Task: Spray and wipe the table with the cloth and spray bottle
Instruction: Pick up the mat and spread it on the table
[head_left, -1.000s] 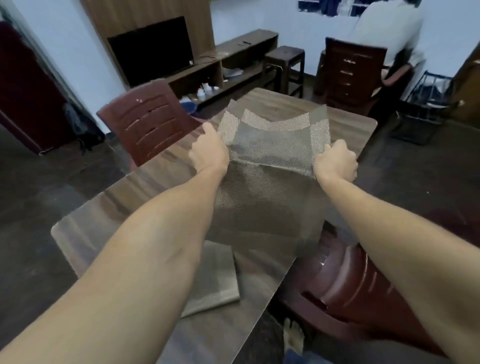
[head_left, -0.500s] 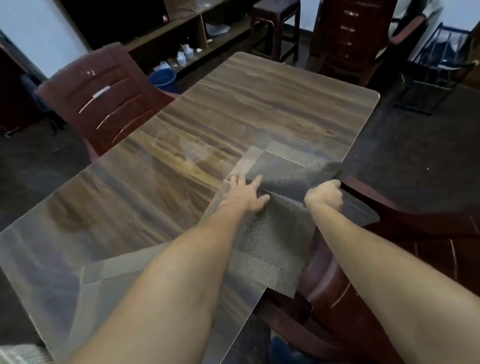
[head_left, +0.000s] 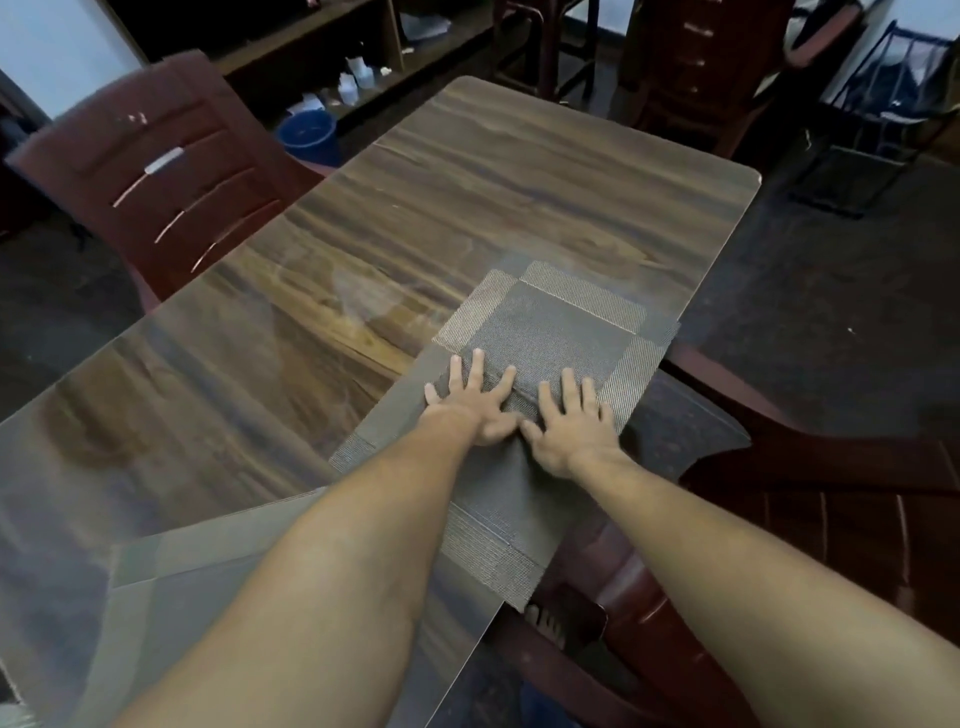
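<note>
**Both palms flat on the grey cloth**

The person leans over the wooden table (head_left: 467, 208) with both bare arms stretched out. The left hand (head_left: 475, 402) and the right hand (head_left: 569, 426) lie side by side, palms down, on the cloth (head_left: 550, 332). The fingers of both are straight and fanned apart, and the thumbs come close together in the middle. Neither hand has anything in its grasp; they simply press on the fabric.

The cloth is grey and woven, with paler bands along its borders. It is spread on the right-hand side of the tabletop, its far corner reaching the table's right edge and its near corner lapping over that edge. A small ridge in the fabric shows just between the two hands.

A second grey cloth (head_left: 171, 566) lies flat on the near left part of the table, partly hidden under the left forearm and well apart from the hands.

A dark red chair (head_left: 156, 156) stands at the table's left side, with a blue bucket (head_left: 306, 135) on the floor beyond it. Another dark red chair (head_left: 831, 519) sits tight against the right edge, below the right arm, and a bare foot (head_left: 545, 621) shows under the table's edge.
</note>
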